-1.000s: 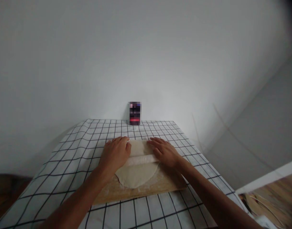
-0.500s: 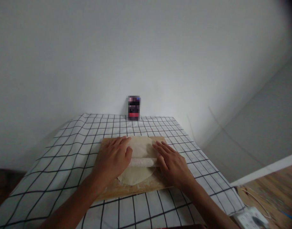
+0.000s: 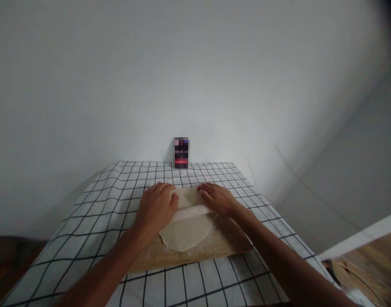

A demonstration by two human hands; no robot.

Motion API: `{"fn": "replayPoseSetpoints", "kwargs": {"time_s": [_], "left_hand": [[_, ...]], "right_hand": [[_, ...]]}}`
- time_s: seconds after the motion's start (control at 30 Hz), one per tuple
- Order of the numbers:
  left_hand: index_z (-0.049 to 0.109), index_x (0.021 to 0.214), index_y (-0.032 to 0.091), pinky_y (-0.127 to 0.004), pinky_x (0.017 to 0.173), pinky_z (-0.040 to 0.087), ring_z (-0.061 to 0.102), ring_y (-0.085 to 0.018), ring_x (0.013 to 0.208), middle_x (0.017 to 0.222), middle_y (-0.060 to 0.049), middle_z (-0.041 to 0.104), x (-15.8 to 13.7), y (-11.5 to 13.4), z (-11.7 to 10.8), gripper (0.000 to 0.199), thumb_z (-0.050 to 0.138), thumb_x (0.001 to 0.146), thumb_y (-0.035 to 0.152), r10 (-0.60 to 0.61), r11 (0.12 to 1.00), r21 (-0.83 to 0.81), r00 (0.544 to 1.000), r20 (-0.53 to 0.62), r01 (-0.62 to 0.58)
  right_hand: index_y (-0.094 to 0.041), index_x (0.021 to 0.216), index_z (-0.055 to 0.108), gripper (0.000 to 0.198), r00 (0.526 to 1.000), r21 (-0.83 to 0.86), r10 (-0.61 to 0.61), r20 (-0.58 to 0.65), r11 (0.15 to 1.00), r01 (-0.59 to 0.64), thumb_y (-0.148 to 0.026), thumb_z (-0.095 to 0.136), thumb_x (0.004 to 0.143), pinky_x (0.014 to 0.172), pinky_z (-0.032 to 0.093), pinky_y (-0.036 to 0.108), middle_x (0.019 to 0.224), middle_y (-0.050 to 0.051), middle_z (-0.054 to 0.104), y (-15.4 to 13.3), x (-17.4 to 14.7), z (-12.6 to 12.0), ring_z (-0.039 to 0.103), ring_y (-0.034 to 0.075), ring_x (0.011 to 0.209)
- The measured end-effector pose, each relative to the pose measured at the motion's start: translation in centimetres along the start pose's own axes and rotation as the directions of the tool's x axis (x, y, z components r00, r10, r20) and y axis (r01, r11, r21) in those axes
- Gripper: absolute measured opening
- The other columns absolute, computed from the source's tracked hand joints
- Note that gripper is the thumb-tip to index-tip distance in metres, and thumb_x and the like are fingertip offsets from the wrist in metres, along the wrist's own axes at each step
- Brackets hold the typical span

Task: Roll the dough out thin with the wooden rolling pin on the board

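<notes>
A pale rolling pin [image 3: 192, 212] lies across a flattened sheet of dough [image 3: 187, 233] on a wooden board [image 3: 169, 258]. My left hand [image 3: 157, 207] rests over the pin's left part, fingers bent forward past it and thumb pointing inward. Over the right part lies my right hand [image 3: 217, 197], its fingers curled down at the far side of the dough. Both ends of the pin are hidden beneath my hands. The near edge of the dough is rounded and flat on the board.
A white cloth with black grid lines [image 3: 102, 204] covers the table. At its far edge a small dark, pixelated upright object [image 3: 181, 153] leans at the white wall [image 3: 189, 76]. Cables [image 3: 358, 273] and a wooden floor show at lower right.
My right hand has moved forward and inward, and its end of the pin sits farther away, so the pin is now tilted. My left hand has shifted little. The view has tipped up slightly.
</notes>
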State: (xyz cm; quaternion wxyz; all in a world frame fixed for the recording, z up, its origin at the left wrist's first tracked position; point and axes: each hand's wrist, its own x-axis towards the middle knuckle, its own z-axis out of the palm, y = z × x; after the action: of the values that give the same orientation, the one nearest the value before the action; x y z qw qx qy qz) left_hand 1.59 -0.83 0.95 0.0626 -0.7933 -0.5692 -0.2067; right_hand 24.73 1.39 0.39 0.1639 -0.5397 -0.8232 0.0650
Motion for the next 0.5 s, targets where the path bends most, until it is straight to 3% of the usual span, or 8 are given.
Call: {"fn": "replayPoseSetpoints", "kwargs": {"time_s": [0.13, 0.27, 0.5], "left_hand": [[0.072, 0.109, 0.019, -0.04, 0.097, 0.046, 0.067, -0.025, 0.106, 0.111, -0.007, 0.076, 2.3, -0.6, -0.8, 0.032, 0.042, 0.097, 0.025, -0.05, 0.996, 0.076, 0.998, -0.026, 0.052], [0.073, 0.108, 0.021, -0.042, 0.096, 0.045, 0.068, -0.027, 0.105, 0.11, -0.008, 0.076, 3.4, -0.6, -1.3, 0.034, 0.041, 0.098, 0.027, -0.114, 0.979, 0.162, 0.992, -0.052, 0.121], [0.07, 0.111, 0.019, -0.037, 0.088, 0.046, 0.07, -0.025, 0.101, 0.107, -0.008, 0.077, 3.0, -0.5, -0.9, 0.033, 0.04, 0.1, 0.027, -0.13, 0.973, 0.2, 0.989, 0.067, 0.114]], "right_hand": [[-0.019, 0.11, 0.07, 0.039, 1.0, -0.004, 0.002, -0.005, 1.0, -0.002, -0.034, 0.035, 0.104, 0.088, 0.045, 0.03, 0.116, 0.009, 0.073, 0.6, 3.7, 0.2, 0.066, 0.021, 0.106], [-0.019, 0.1, 0.071, 0.041, 0.997, -0.045, -0.014, 0.074, 0.999, 0.017, -0.033, 0.032, 0.105, 0.078, 0.044, 0.029, 0.102, 0.009, 0.074, 1.1, 5.9, 0.7, 0.067, 0.02, 0.093], [-0.018, 0.115, 0.07, 0.038, 0.996, -0.071, 0.001, 0.088, 0.997, 0.005, -0.027, 0.035, 0.103, 0.092, 0.045, 0.032, 0.117, 0.012, 0.071, 2.0, 5.1, 1.5, 0.064, 0.023, 0.11]]}}
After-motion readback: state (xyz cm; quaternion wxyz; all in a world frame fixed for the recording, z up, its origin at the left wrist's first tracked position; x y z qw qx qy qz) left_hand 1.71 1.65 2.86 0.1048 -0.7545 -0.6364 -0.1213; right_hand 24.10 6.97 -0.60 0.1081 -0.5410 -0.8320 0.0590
